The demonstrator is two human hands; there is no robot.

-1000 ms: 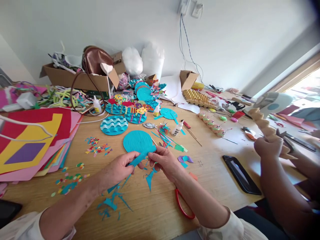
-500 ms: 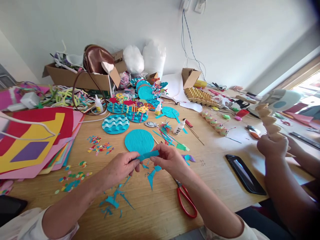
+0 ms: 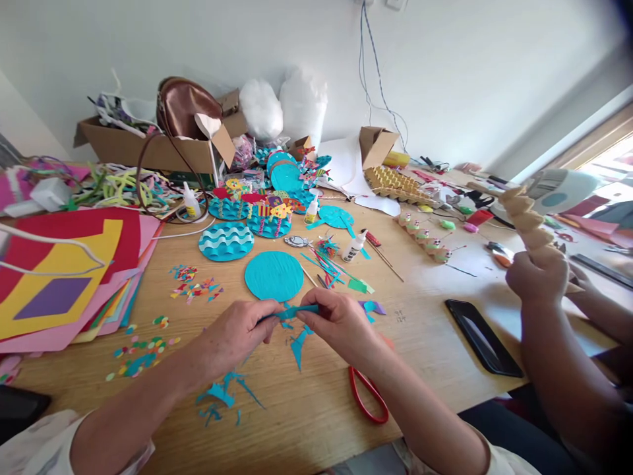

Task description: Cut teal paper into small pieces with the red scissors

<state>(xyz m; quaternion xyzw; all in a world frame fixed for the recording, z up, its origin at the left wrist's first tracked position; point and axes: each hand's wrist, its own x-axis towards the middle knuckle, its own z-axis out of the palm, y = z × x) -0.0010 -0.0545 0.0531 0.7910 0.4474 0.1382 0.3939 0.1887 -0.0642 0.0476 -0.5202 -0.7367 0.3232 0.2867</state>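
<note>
A narrow teal paper strip [image 3: 295, 311] stretches between my two hands just above the wooden table [image 3: 306, 396]. My left hand [image 3: 236, 332] pinches its left end, fingers closed. My right hand [image 3: 340, 322] pinches the right end, fingers curled over it. A plain teal paper disc [image 3: 273, 276] lies flat just beyond my hands. Teal offcuts [image 3: 222, 394] are scattered below my left wrist and between my hands. Red-handled scissors [image 3: 366, 396] lie on the table partly under my right forearm.
Another person's hand [image 3: 539, 277] at the right holds a tan egg-carton strip [image 3: 525, 221]. A black phone [image 3: 482, 337] lies near them. Coloured paper sheets [image 3: 59, 277] stack at left. Decorated teal discs [image 3: 226, 241], glue bottles [image 3: 354, 247] and cardboard boxes [image 3: 148, 152] crowd the back.
The teal strip has left the disc's edge and come down closer to the table, now held level between both hands. The other person's egg-carton strip has risen slightly.
</note>
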